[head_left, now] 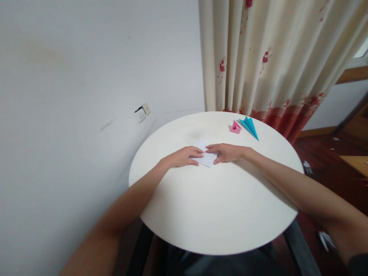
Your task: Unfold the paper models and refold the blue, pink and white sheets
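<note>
A small white sheet of paper (207, 158) lies flat near the middle of the round white table (218, 214). My left hand (184, 157) rests palm down on the paper's left side, fingers pressing on it. My right hand (225, 152) lies on its right side, fingertips on the sheet and pointing left. The two hands nearly meet over the paper. Much of the sheet is hidden under my fingers.
A pink folded paper piece (235, 127) and a blue folded paper plane (249, 127) sit at the table's far edge. Behind them hangs a cream curtain with red flowers (270, 57). A wall socket (142, 112) is on the white wall at left. Wooden floor shows at right.
</note>
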`<control>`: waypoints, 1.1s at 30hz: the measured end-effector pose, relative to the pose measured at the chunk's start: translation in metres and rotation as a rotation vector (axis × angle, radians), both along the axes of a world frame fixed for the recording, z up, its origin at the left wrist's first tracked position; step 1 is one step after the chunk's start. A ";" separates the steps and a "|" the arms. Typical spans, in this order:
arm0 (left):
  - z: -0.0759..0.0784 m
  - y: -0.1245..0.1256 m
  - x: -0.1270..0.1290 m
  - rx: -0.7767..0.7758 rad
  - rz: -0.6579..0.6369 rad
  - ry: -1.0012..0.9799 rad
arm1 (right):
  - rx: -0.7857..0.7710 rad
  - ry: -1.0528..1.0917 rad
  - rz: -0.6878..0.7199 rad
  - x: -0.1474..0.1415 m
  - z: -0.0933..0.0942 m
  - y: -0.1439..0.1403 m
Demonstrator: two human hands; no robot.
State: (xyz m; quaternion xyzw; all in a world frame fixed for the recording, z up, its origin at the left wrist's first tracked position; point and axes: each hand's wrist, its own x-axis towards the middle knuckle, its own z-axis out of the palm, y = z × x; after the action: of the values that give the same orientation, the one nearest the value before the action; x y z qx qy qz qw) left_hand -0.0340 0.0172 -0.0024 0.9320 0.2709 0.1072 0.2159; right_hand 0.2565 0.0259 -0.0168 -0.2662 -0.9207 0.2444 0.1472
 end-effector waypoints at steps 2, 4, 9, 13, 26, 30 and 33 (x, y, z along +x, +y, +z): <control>0.002 0.001 -0.004 -0.025 0.004 0.012 | 0.022 0.012 0.001 0.004 0.003 0.002; 0.001 0.000 -0.005 -0.010 0.020 0.002 | 0.039 0.042 -0.034 0.006 0.006 0.004; -0.007 -0.008 0.011 0.147 0.069 -0.015 | 0.052 0.023 -0.341 0.000 0.008 0.004; -0.011 -0.015 0.024 0.243 0.047 0.031 | -0.021 0.064 -0.391 -0.008 0.006 0.002; -0.012 -0.016 0.026 0.237 0.034 0.132 | -0.168 0.257 -0.413 -0.011 0.004 0.002; -0.013 -0.018 0.026 0.225 0.043 0.158 | -0.026 0.141 -0.488 -0.011 0.000 0.005; -0.012 -0.018 0.026 0.240 0.038 0.161 | -0.114 0.187 -0.516 -0.011 0.002 0.003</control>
State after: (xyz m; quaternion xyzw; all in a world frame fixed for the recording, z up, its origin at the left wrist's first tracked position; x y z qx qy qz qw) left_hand -0.0076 -0.0012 -0.0148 0.9513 0.2903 0.0679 0.0781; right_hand 0.2451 0.0286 -0.0151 -0.4758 -0.7898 0.2736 0.2737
